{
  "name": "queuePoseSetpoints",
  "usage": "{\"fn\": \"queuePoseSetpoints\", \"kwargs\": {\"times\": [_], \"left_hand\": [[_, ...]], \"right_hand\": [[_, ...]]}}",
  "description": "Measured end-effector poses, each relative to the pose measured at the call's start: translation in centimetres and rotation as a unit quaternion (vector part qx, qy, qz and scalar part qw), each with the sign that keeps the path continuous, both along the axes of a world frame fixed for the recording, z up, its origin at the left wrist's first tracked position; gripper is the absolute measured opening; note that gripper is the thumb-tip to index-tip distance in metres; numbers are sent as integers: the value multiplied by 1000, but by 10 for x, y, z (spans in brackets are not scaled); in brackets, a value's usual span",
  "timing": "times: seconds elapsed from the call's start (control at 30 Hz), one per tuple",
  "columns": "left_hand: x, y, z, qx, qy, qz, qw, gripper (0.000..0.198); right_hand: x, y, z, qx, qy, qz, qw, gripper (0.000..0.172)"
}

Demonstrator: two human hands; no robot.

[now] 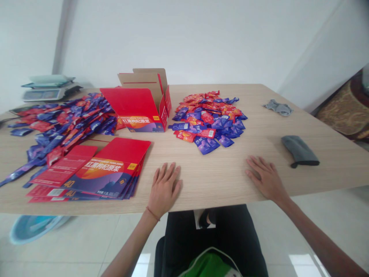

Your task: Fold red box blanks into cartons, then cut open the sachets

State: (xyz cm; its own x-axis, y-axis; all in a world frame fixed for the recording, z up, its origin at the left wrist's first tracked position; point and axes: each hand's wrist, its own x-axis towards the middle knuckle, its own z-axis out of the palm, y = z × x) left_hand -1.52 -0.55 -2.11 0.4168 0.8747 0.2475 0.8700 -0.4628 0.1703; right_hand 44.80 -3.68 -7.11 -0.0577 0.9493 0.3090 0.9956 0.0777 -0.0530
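A grey cloth (300,151) is laid flat on the right side of the wooden surface (225,175). A second, crumpled grey cloth (278,107) is seen farther back, near the right edge. A weighing scale (47,91) is set at the far left corner. A light blue tub (31,227) is seen on the floor, partly hidden under the left edge of the surface.

On the pale wooden bench (219,181), the stack of flat red-and-purple cartons (95,171) lies near left. Behind it stands the open red cardboard box (144,109), between the sprawling left heap of red and blue sachets (63,121) and the compact right heap of sachets (209,119). Far left sits a scale (49,90). The folded grey cloth (300,151) lies right, the crumpled grey cloth (278,107) beyond it.
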Motion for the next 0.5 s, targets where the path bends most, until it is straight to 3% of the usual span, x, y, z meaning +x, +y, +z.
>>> {"fn": "queuePoseSetpoints", "kwargs": {"times": [0.5], "left_hand": [[2,-1,3,2,12,3,1000,54]], "right_hand": [[2,1,-3,-1,-7,1,1000,57]]}}
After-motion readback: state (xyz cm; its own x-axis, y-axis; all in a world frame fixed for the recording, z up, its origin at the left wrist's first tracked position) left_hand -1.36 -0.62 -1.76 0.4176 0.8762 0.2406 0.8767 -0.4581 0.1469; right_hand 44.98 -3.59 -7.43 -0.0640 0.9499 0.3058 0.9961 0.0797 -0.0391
